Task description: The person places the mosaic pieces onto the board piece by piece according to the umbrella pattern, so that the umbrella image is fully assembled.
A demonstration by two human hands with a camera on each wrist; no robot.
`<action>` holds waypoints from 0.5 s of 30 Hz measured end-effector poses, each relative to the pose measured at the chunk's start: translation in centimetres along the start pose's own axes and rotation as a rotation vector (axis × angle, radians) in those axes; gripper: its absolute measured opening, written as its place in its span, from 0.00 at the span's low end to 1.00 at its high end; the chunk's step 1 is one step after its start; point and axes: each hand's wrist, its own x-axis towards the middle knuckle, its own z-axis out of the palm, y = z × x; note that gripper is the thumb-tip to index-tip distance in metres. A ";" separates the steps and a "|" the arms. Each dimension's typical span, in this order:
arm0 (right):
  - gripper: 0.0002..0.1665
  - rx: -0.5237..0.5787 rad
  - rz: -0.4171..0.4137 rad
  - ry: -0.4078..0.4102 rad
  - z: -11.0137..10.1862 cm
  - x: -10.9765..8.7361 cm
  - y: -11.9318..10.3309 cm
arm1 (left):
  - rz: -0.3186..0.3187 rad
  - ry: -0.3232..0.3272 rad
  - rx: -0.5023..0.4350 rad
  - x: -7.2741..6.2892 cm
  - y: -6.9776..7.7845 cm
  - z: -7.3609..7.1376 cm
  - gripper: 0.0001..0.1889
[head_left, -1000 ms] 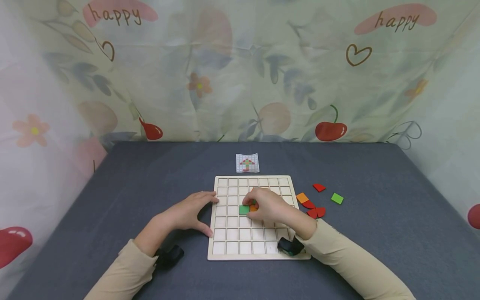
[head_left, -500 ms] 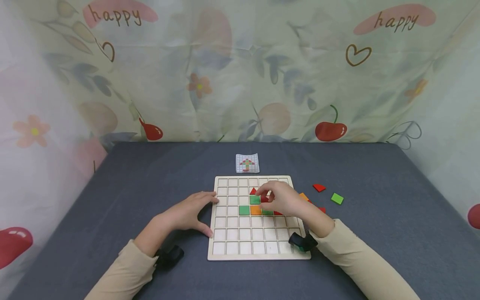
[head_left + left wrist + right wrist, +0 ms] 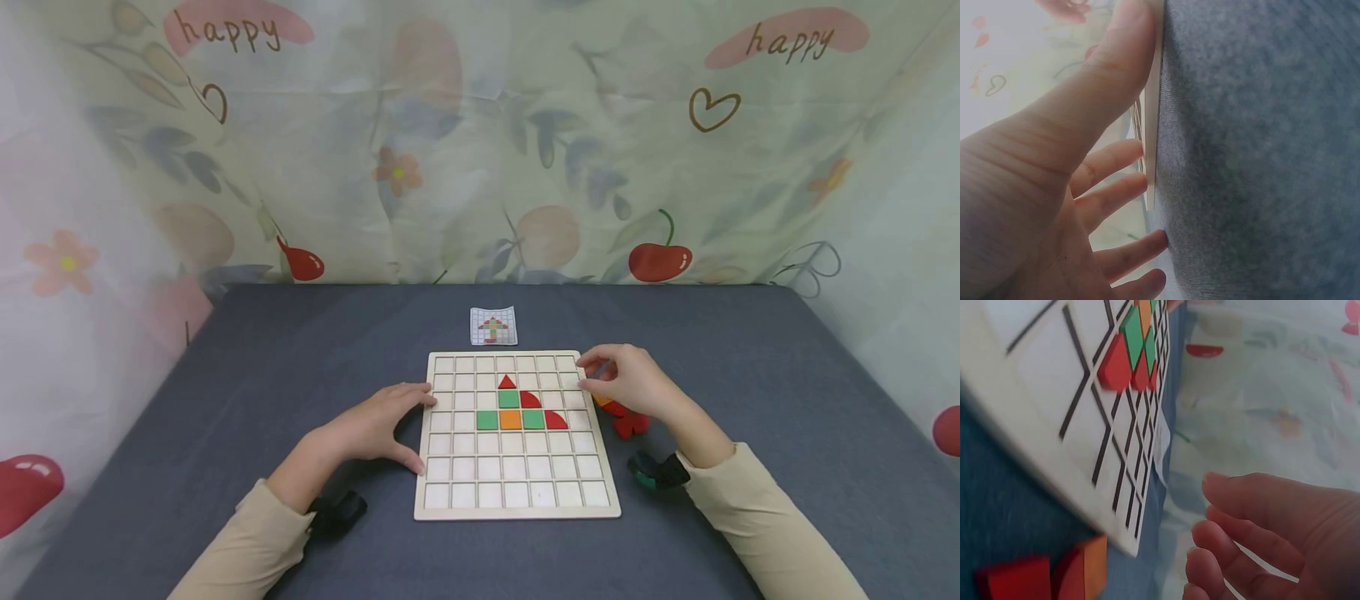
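A pale wooden grid board (image 3: 480,496) lies on the table. A red triangle (image 3: 507,382) tops the pieces set in its cells; below it are a green square (image 3: 508,399) and a red quarter-round (image 3: 529,400). The lower row runs green, orange (image 3: 510,419), green, then another red quarter-round (image 3: 556,420). My left hand (image 3: 375,423) rests at the board's left edge, thumb and fingers spread along it. Over the upper right corner is my right hand (image 3: 630,379), fingers loosely bent, nothing between them in the right wrist view.
Behind the board lies a small pattern card (image 3: 493,327) with a coloured figure on a grid. Loose red pieces (image 3: 630,426) and an orange piece (image 3: 602,401) lie right of the board, partly under my right hand. A printed curtain (image 3: 480,167) hangs behind the dark table (image 3: 337,333).
My right hand has left the orange square, passed over the red quarter-round and moved right to the board's edge, uncovering the set pieces. My left hand has stayed in place.
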 end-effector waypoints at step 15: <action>0.19 -0.034 0.082 0.021 -1.3 -1.1 4.1 | -0.014 -0.007 -0.005 0.1 0.1 0.0 0.46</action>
